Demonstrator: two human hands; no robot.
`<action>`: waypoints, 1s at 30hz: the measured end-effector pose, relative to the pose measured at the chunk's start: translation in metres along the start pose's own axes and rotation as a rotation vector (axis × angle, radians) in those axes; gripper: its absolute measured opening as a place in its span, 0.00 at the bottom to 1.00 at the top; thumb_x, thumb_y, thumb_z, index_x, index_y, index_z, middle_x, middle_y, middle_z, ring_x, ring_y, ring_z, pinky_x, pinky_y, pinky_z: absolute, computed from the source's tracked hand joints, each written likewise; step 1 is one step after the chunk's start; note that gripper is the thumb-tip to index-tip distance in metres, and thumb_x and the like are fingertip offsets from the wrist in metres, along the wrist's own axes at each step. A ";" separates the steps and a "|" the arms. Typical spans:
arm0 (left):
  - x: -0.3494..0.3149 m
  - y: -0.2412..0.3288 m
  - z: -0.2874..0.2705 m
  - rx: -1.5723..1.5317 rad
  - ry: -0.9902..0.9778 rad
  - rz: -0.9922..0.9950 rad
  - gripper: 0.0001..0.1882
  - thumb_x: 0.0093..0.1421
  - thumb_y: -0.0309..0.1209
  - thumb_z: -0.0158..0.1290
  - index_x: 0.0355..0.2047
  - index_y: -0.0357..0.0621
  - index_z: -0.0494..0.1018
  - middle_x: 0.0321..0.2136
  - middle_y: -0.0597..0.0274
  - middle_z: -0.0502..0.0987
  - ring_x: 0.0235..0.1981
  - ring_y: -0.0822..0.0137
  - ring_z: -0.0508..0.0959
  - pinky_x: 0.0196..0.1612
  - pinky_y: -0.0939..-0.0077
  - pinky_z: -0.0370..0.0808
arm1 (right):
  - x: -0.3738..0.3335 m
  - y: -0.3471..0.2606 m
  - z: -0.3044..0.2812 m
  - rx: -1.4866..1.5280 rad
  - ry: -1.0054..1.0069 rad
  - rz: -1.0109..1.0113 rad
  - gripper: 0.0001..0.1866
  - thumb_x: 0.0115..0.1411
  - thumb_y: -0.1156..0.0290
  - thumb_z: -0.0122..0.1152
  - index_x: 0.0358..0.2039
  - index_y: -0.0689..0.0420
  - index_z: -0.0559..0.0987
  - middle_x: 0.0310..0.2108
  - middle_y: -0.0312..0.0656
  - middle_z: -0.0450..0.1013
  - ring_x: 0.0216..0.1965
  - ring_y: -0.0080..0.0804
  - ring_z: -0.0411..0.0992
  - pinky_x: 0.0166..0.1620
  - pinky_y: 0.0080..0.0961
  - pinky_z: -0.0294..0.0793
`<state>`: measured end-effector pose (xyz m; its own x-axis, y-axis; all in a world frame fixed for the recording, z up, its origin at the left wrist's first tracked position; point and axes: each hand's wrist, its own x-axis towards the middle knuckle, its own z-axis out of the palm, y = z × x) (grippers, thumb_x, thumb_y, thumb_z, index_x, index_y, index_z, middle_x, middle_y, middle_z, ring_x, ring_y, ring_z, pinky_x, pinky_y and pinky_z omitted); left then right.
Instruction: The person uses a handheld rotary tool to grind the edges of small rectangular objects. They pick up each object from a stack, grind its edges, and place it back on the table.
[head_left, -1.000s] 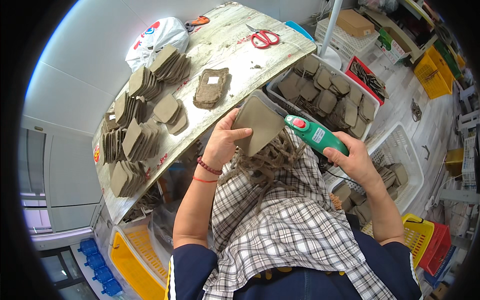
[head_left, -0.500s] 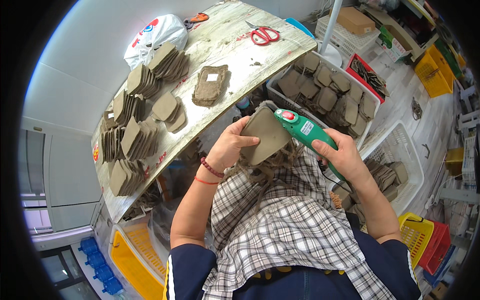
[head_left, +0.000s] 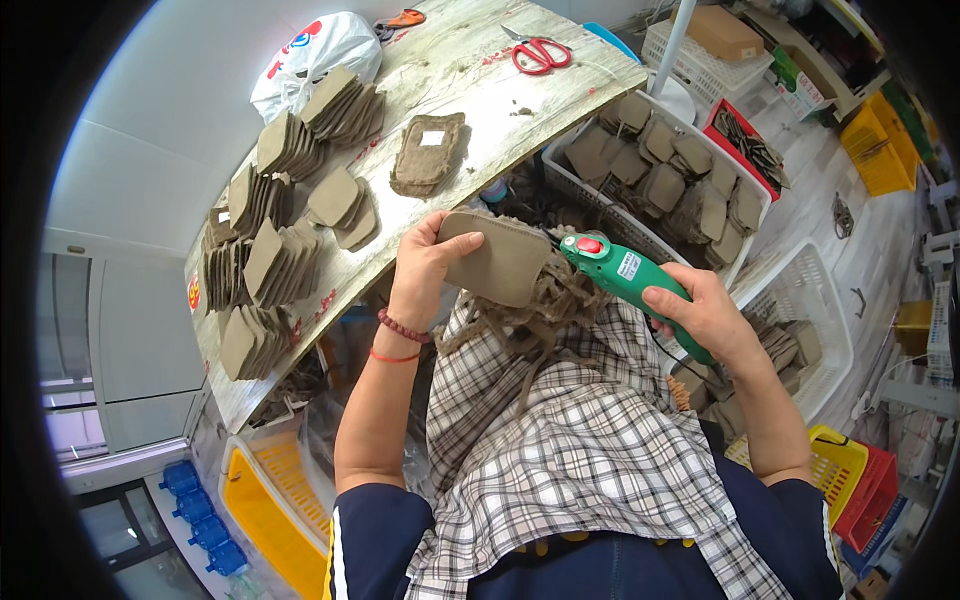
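Pinched between thumb and fingers of my left hand (head_left: 432, 258) is an olive-brown fabric pad (head_left: 497, 262) with rounded corners, its flat face tilted up. My right hand (head_left: 702, 310) is wrapped round a green handheld electric fabric cutter (head_left: 628, 276) with a red button. The cutter's head is at the pad's right edge; whether it touches is hard to tell. A tangle of brown fabric trimmings (head_left: 550, 315) lies on the checked apron (head_left: 590, 450) over my lap, beneath the pad.
On the table (head_left: 490, 100) stand several stacks of pads (head_left: 285, 262), a fuzzy-edged pad with a white label (head_left: 426, 165), red-handled scissors (head_left: 541, 57) and a white plastic bag (head_left: 318, 68). A white crate of pads (head_left: 755, 255) is at the right; another basket (head_left: 830, 335) stands nearer.
The pad has swung round and shifted left with my left hand. The cutter has moved slightly right and down, so the pad's edge sits differently against its head.
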<state>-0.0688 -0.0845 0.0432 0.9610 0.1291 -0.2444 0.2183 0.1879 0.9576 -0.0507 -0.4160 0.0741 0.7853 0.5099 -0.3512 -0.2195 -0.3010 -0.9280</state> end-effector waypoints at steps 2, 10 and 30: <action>-0.001 0.000 0.001 -0.030 0.006 0.023 0.10 0.57 0.20 0.55 0.40 0.34 0.74 0.34 0.61 0.80 0.33 0.73 0.78 0.39 0.80 0.75 | -0.001 0.001 0.000 -0.018 -0.012 0.013 0.20 0.59 0.55 0.62 0.38 0.62 0.77 0.21 0.34 0.71 0.21 0.18 0.67 0.25 0.18 0.68; -0.002 -0.001 0.005 -0.033 -0.005 0.053 0.10 0.56 0.19 0.56 0.39 0.35 0.74 0.33 0.62 0.80 0.31 0.74 0.78 0.37 0.81 0.75 | -0.007 0.001 0.001 -0.041 -0.018 0.043 0.19 0.58 0.56 0.63 0.37 0.61 0.77 0.21 0.34 0.71 0.20 0.17 0.67 0.25 0.17 0.68; -0.007 0.003 0.025 0.064 -0.285 -0.137 0.10 0.54 0.19 0.59 0.38 0.36 0.75 0.32 0.64 0.80 0.32 0.75 0.78 0.39 0.80 0.75 | 0.003 -0.010 0.014 -0.075 -0.009 -0.029 0.20 0.57 0.55 0.64 0.37 0.61 0.77 0.19 0.33 0.70 0.19 0.16 0.66 0.24 0.18 0.66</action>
<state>-0.0704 -0.1092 0.0510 0.9287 -0.1732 -0.3280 0.3506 0.1216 0.9286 -0.0539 -0.4005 0.0808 0.7854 0.5263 -0.3258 -0.1524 -0.3457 -0.9259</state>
